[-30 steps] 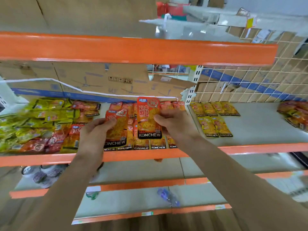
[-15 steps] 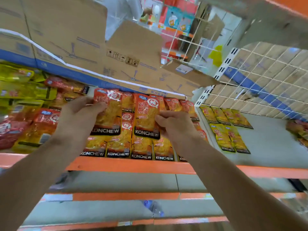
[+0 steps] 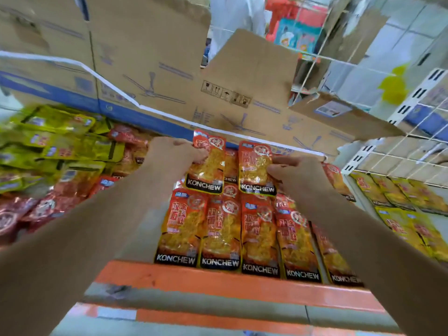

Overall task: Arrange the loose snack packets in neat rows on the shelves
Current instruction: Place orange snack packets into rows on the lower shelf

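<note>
Along the front edge of the shelf [image 3: 218, 284], an orange lip, a row of orange KONCHEW packets [image 3: 223, 234] lies flat side by side, black name bands toward the lip, each touching its neighbour. Below the lip, the orange edge of a lower shelf [image 3: 218, 321] shows.

Both forearms reach over this front row toward the middle of the shelf. The left grip [image 3: 174, 156], a bare hand, holds the left held packet [image 3: 206, 166] by its upper left edge, fingers curled onto it. The right grip [image 3: 295, 173] pinches the right held packet [image 3: 254, 166] at its right edge between thumb and fingers. These two packets sit just behind the front row, upright as read and nearly level with each other, with one more packet showing in the narrow gap between them. Whether they rest on the shelf or are lifted slightly, I cannot tell.

Toward the left end of the shelf, red packets [image 3: 36, 212] lie in a loose heap near the front, and yellow-green packets [image 3: 60, 141] are piled behind them. Toward the right end, past a white divider, yellow packets [image 3: 400, 197] lie in rows.

At the back edge stands flattened cardboard [image 3: 169, 69] with a blue band and a white strap across it. Wire mesh [image 3: 412, 146] and a white slotted upright [image 3: 426, 88] close the back right corner.
</note>
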### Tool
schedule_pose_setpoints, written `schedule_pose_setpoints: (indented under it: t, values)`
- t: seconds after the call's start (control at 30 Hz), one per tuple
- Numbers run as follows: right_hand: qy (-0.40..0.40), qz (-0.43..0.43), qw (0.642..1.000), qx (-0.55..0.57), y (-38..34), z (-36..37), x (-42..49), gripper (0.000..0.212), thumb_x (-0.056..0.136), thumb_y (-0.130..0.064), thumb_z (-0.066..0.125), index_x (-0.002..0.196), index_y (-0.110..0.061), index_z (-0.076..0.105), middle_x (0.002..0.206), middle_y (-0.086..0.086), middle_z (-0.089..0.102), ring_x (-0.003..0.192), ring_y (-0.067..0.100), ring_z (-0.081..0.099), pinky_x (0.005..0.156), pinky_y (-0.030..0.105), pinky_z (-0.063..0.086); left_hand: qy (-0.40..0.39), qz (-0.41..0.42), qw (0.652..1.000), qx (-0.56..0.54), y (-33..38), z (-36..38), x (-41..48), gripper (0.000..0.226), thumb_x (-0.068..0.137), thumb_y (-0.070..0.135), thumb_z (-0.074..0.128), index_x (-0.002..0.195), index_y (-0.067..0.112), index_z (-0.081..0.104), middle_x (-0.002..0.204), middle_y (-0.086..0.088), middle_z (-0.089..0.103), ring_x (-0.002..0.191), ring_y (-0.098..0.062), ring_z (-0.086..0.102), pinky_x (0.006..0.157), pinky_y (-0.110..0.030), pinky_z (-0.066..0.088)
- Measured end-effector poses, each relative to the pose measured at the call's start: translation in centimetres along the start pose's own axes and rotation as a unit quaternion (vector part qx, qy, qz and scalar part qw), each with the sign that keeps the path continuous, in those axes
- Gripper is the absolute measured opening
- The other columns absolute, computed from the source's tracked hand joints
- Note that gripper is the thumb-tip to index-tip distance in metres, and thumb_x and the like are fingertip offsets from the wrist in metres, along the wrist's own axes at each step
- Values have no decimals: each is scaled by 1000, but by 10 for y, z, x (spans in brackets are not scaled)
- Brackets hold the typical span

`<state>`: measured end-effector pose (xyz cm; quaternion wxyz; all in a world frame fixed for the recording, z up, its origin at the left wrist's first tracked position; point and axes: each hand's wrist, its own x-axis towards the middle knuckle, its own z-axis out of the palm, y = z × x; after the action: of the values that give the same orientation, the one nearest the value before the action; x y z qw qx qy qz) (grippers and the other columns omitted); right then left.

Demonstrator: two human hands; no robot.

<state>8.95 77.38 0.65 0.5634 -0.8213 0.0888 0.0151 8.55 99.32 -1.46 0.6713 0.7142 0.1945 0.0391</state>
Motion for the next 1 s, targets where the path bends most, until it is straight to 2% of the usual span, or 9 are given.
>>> schedule_pose_setpoints:
  t: [0.1, 0.2, 0.27, 0.43, 0.6, 0.77, 0.83, 0.93, 1.0]
  values:
    - [31, -18, 999, -20, -3, 7, 20, 18, 85, -7, 71, 99, -17, 71, 81, 2, 71, 67, 14, 66, 60, 25, 54, 0, 43, 998, 42, -2, 10, 16, 12, 64, 22, 88, 65, 19, 77, 76, -8, 76, 79, -31, 75, 83, -52, 60]
    - [63, -21, 996, -62, 1, 15, 40, 13, 81, -11, 73, 86, -23, 69, 88, 6, 73, 77, 23, 68, 75, 37, 57, -1, 79, 993, 87, -1, 18, 29, 18, 67, 30, 89, 67, 18, 75, 79, -10, 76, 80, -31, 74, 79, -52, 61]
    - [75, -26, 993, -86, 8, 19, 49, 14, 80, -13, 73, 85, -25, 66, 89, 8, 71, 73, 22, 64, 68, 34, 54, 1, 107, 986, 126, 2, 22, 34, 15, 74, 29, 86, 73, 18, 77, 83, -11, 76, 83, -29, 74, 79, -49, 61]
    - [76, -50, 984, -154, 17, 20, 57, 31, 87, -14, 67, 116, -26, 64, 97, 5, 64, 60, 12, 55, 48, 20, 39, -5, 151, 970, 190, 1, 30, 46, 20, 80, 29, 83, 96, 19, 79, 84, -1, 73, 66, -12, 64, 76, -34, 59]
    - [73, -103, 966, -226, 19, 19, 62, 34, 90, -11, 60, 118, -29, 65, 103, 5, 63, 58, 7, 54, 33, 9, 32, 4, 183, 946, 268, -6, 38, 56, 22, 80, 31, 83, 86, 10, 78, 86, -12, 73, 81, -21, 68, 76, -36, 56]
    - [66, -161, 942, -287, 25, 21, 68, 26, 90, -6, 54, 105, -19, 71, 93, 10, 67, 59, 16, 56, 45, 19, 41, 7, 220, 918, 331, -10, 43, 60, 32, 83, 32, 79, 82, 0, 74, 82, -19, 69, 66, -17, 53, 58, -30, 43]
    - [58, -168, 937, -300, 28, 21, 66, 25, 87, -3, 53, 100, -15, 71, 88, 8, 67, 66, 19, 59, 51, 22, 42, 6, 230, 905, 358, -12, 45, 61, 34, 84, 36, 77, 80, 2, 72, 81, -16, 67, 66, -18, 57, 57, -31, 48]
    - [63, -186, 921, -336, 31, 22, 65, 26, 85, -6, 55, 102, -16, 73, 104, 9, 65, 102, 27, 60, 80, 32, 52, 15, 249, 884, 395, -14, 43, 64, 40, 82, 47, 76, 83, 8, 67, 89, -9, 64, 79, -23, 63, 67, -37, 55]
    - [57, -196, 914, -351, 31, 20, 62, 29, 91, -16, 55, 117, -19, 69, 122, 9, 57, 123, 29, 46, 101, 38, 46, 8, 270, 875, 402, -14, 40, 61, 39, 85, 50, 72, 92, 13, 62, 98, -6, 59, 87, -24, 59, 70, -35, 50]
